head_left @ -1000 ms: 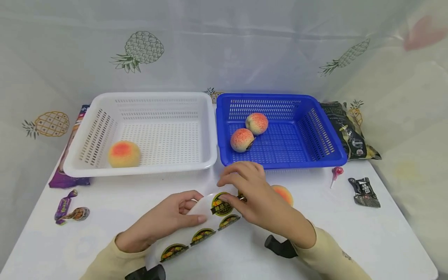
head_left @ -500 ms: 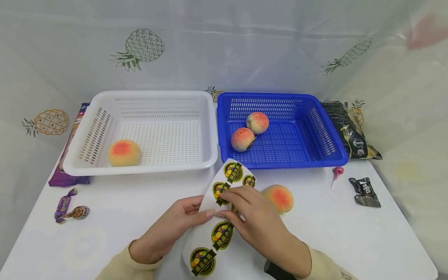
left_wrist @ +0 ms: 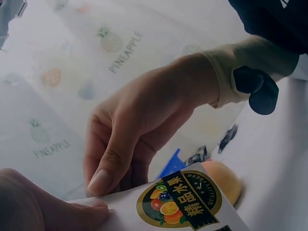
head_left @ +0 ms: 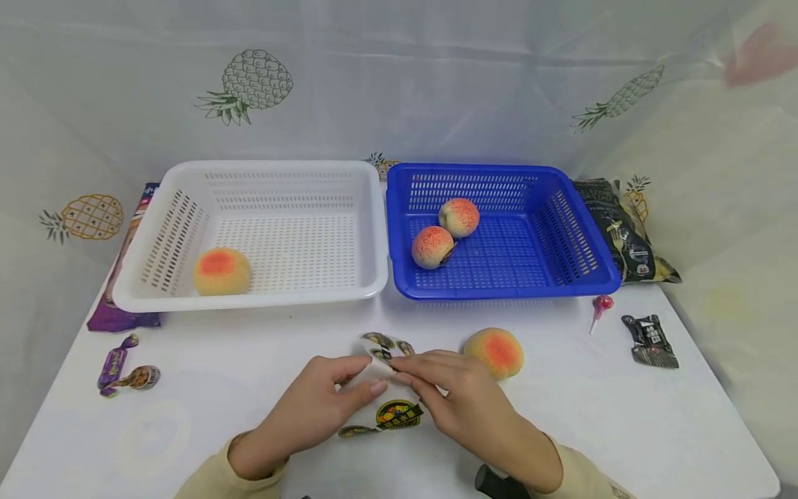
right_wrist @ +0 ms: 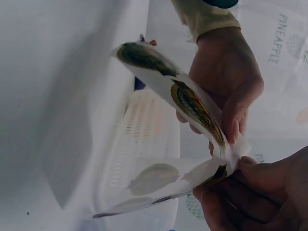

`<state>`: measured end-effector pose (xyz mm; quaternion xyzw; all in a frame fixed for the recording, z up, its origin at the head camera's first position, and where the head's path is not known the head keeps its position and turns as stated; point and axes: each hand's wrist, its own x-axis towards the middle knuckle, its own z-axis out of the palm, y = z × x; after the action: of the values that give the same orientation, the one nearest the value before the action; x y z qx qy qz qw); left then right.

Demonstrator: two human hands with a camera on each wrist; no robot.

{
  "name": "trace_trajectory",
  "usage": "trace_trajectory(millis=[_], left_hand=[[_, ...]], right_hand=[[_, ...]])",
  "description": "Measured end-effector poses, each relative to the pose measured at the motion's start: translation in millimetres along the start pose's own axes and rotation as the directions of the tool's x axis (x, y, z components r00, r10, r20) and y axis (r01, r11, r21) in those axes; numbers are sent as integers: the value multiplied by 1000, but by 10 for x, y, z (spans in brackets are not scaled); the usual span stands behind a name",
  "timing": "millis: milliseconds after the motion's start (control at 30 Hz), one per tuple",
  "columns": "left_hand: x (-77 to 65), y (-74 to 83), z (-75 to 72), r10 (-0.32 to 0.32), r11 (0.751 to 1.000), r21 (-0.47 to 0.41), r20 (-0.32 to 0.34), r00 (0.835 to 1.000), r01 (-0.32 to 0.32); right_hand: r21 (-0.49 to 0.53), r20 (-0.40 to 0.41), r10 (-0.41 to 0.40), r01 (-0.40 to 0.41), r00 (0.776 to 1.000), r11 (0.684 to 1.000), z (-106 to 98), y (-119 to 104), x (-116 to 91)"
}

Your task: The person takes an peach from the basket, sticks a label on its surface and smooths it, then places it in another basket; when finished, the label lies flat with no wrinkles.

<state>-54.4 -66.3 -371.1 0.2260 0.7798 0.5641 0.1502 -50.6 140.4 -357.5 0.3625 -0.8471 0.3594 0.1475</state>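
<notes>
Over the white tabletop [head_left: 623, 430], in front of the blue perforated plastic basket [head_left: 505, 291], the white paper sheet [head_left: 364, 414] printed with round black-and-gold fruit labels [head_left: 399, 414] has just been bent back, its far part dipping away in the head view. The work in hand therefore seems centred on that bend. The left hand [head_left: 321, 402] is nearly closed, gripping the sheet with thumb in front and fingers behind; the right hand [head_left: 467, 388] pinches it between thumb and fingertips. Half a second ago the sheet's tip reached across the basket's near rim. The yellow-orange peach [head_left: 495, 352] beside the right hand lies unmoved. Only one label now shows nearly whole there.
</notes>
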Motion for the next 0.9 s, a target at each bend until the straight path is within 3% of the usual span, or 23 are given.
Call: trace_trajectory(millis=[133,267,333,400,500,600,667,733,800,900], left_hand=[[6,-6,3,2,1000,25,20,1000,-2],[3,-84,-38,-107,992,-56,76,991,112],[4,-167,-77,-185,968,-143,141,973,205],[7,-280,-122,-257,924,-233,210,943,303],[31,-472,-189,-336,873,-269,269,903,406],[63,-634,-240,-361,909,-138,210,909,393],[87,-698,-260,-362,932,27,114,925,361],[117,-723,-271,-313,922,241,3,950,303],[146,-712,-275,-230,858,452,-85,969,243],[213,-602,-264,-54,724,677,-133,990,130]], right_hand=[[35,1,94,-94,996,995,-43,30,-28],[23,-51,256,-256,965,967,-128,95,-63],[33,-92,345,-344,934,939,-181,139,-79],[77,-127,433,-427,892,901,-229,181,-93],[146,-145,518,-500,843,854,-290,236,-125],[160,-166,561,-539,811,827,-335,273,-158],[141,-185,572,-554,799,820,-364,293,-178],[118,-206,576,-565,791,817,-392,314,-198],[93,-224,575,-570,787,816,-423,335,-221],[67,-256,578,-582,775,810,-467,354,-256]])
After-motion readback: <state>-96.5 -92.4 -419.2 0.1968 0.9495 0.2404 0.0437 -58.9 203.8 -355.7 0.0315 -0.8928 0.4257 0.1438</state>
